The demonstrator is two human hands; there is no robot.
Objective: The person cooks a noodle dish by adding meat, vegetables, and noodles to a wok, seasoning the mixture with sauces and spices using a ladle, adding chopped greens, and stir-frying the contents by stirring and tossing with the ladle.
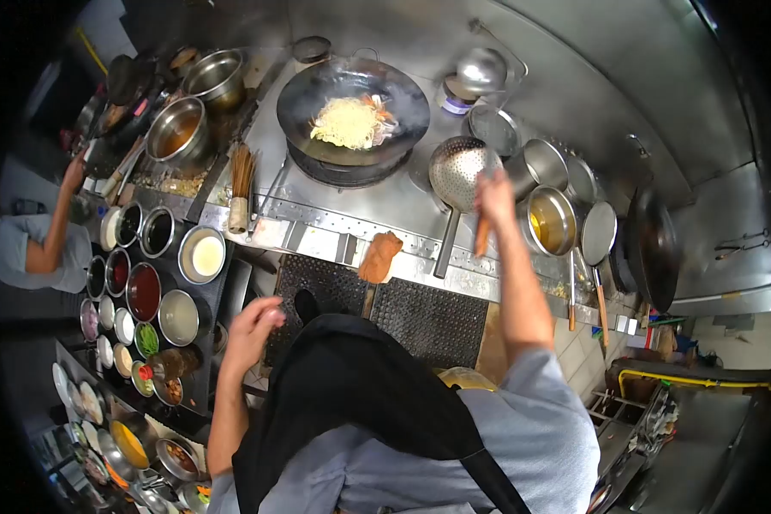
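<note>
My right hand (494, 199) is closed around a wooden-handled utensil (482, 237), beside a large perforated strainer (457, 176) on the steel counter. Which metal head belongs to that handle I cannot make out. Left of the strainer, a steaming wok (304, 111) sits on its burner with pale noodles (344, 122) and sliced vegetables (383, 116) inside. My left hand (253, 332) is low at the left, fingers loosely bent and apart, holding nothing visible. Near it are a grey metal pot (179, 318) and the seasoning containers.
An orange-brown cloth (380, 257) lies on the counter's front edge. A bamboo brush (242, 176) stands left of the wok. A shiny round ladle bowl (481, 68) is at the back, and a pot of yellow liquid (550, 221) at right. Another person's arm (56, 214) shows far left.
</note>
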